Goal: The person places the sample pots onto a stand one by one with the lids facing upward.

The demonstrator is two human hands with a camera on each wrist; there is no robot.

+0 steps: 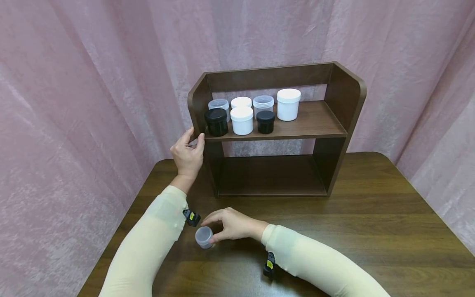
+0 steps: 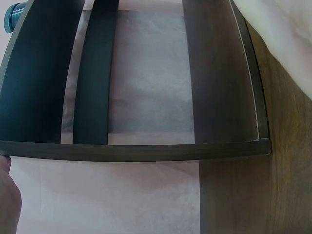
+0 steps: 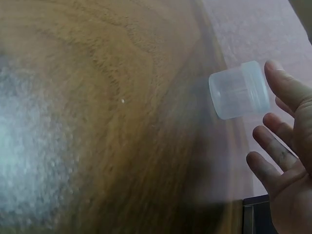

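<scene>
Nearest the viewer, at about 6 o'clock on the wooden table (image 1: 371,231), the right hand (image 1: 233,225) reaches across to a small translucent jar (image 1: 203,236). In the right wrist view the fingers (image 3: 287,87) are spread fairly wide and mostly straight. One fingertip lies on the jar's lid end (image 3: 256,87); the others stand just clear of it, so the contact looks light rather than a full grasp. The jar sits on the tabletop just beside the left forearm.

Farther out, at about 10 o'clock from the jar, the left hand (image 1: 188,152) rests against the left side panel of the dark wooden shelf unit (image 1: 341,99). Thumb and fingers are curled around the panel's front edge, seemingly to steady it.

Farthest, at 12 o'clock, the upper shelf carries a cluster of jars toward its left end:
- a black jar (image 1: 217,121)
- a white jar (image 1: 242,120)
- a smaller black jar (image 1: 265,121)
- a taller white jar (image 1: 288,104)
- clear and white ones behind

The lower shelf (image 1: 271,175) shows bare board.
</scene>
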